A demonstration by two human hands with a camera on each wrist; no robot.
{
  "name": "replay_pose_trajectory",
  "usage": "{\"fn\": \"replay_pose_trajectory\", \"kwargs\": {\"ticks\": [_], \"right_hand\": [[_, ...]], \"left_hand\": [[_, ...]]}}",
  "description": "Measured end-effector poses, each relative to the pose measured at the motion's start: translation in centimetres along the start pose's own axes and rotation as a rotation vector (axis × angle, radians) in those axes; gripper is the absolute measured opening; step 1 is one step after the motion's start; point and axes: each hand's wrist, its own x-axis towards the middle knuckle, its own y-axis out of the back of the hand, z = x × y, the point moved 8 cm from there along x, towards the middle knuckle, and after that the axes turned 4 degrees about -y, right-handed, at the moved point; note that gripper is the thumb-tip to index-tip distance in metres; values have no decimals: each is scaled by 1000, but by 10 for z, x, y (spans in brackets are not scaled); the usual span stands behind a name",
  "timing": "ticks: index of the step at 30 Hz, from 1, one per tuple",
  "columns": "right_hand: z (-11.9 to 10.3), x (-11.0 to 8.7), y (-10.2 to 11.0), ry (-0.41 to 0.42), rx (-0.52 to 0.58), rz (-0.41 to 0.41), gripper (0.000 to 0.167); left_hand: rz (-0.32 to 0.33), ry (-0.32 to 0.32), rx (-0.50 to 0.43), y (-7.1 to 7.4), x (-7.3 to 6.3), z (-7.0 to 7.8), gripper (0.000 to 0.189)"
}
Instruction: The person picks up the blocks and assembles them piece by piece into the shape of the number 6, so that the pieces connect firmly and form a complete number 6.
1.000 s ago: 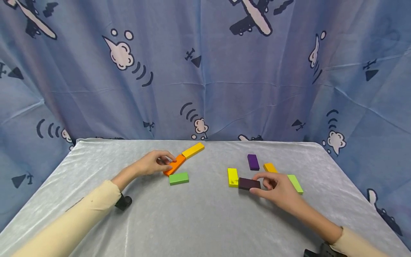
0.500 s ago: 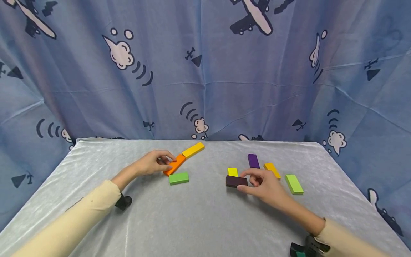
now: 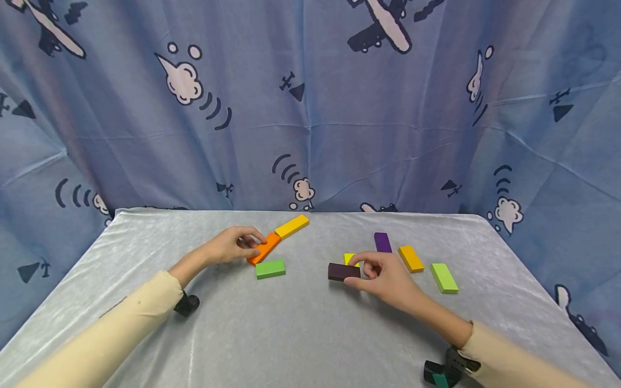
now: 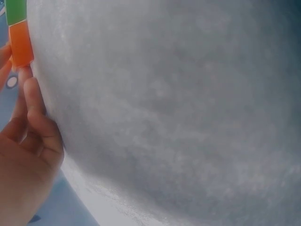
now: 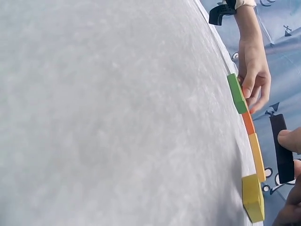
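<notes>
Head: right hand [image 3: 388,277] pinches dark block [image 3: 344,272] by its 3 o'clock end, probably to keep the other end free. Left hand [image 3: 233,246] pinches orange block [image 3: 264,249], likely steadying it between green block [image 3: 270,269] at 5 o'clock and amber block [image 3: 292,227] at 2.
Left wrist: orange block meets green block.
Right wrist: dark block looks lifted off cloth [image 5: 117,117].

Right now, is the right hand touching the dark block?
Touching. The head view shows the right hand pinching one end of the dark block between thumb and finger; the right wrist view shows the thumb against it.
</notes>
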Motion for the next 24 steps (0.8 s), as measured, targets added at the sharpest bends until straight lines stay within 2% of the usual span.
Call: {"fn": "replay_pose_trajectory", "kwargs": {"ticks": [12,17,24], "right_hand": [[-1,12,-23,-50,23,-33,25],[-5,16,-32,-38,45,-40,26],[-12,23,-40,-27,5,-20,25]], "left_hand": [[-6,-3,10,0,1,1,26],[-4,-7,6,-1,0,3,25],[-2,5,18,-1,1,0,25]]}}
